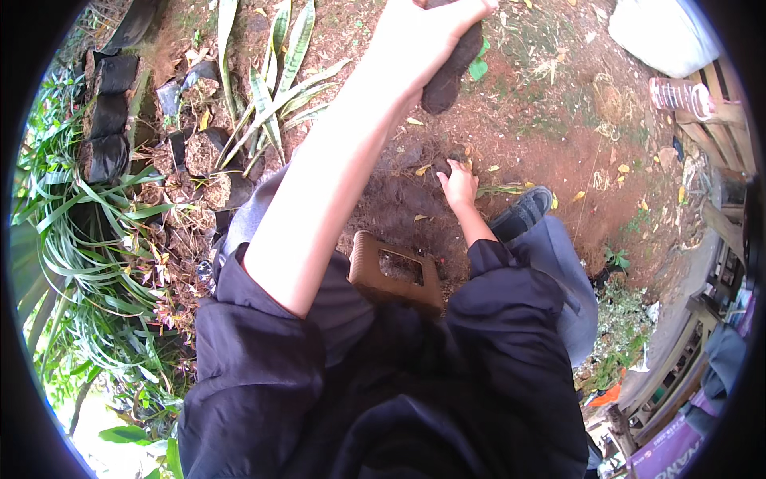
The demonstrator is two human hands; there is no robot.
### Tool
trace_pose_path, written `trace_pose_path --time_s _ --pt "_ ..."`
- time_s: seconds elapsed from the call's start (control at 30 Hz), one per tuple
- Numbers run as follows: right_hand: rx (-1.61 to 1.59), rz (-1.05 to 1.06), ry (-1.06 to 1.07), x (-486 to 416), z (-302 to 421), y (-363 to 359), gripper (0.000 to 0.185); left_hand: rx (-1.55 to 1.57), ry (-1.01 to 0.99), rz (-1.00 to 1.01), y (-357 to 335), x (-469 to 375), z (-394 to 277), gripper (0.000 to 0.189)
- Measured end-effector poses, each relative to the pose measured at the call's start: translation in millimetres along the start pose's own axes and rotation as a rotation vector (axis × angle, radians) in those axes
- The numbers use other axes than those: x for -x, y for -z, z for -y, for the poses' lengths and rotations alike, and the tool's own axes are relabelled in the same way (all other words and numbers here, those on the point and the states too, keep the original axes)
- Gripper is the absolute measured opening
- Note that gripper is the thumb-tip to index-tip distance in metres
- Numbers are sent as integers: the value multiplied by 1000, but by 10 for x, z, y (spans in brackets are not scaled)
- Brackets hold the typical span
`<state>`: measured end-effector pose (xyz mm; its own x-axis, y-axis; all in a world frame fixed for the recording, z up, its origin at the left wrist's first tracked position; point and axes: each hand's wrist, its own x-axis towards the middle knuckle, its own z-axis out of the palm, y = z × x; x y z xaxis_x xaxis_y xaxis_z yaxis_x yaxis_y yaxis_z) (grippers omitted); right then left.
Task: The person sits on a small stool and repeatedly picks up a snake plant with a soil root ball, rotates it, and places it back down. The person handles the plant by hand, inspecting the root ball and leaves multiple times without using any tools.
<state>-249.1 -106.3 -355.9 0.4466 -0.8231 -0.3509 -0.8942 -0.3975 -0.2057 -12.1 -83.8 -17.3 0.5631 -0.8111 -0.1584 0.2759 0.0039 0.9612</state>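
Observation:
My left hand (434,45) is raised at the top of the view, its fingers closed around a long dark brown object (440,96). The hand covers much of that object, so its exact kind is unclear. Lower down, my right hand (462,184) reaches to the dark loose soil (407,194). Its thumb and fingers are spread at the soil surface, with nothing plainly held. A brown plastic stool (359,266) with an opening stands between my legs, just short of the dug soil.
Snake plants (269,102) and black soil-filled grow bags (108,120) stand on the left, beside strap-leaved plants (90,239). My shoe (526,209) rests right of the right hand. A clear plastic bottle (679,99), a white sack (661,36) and wooden slats (721,120) line the right.

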Motion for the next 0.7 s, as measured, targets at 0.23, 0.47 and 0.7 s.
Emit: trace_pose_path --time_s 0.23,0.47,0.7 --pt "148 -68 38 -36 89 -2 38 54 39 -56 -47 -156 -52 27" --pt "220 -164 96 -42 134 -89 35 6 -31 -45 -56 -47 -47 29" --pt "230 -208 116 -16 64 -16 27 34 -11 -21 21 -162 37 31"
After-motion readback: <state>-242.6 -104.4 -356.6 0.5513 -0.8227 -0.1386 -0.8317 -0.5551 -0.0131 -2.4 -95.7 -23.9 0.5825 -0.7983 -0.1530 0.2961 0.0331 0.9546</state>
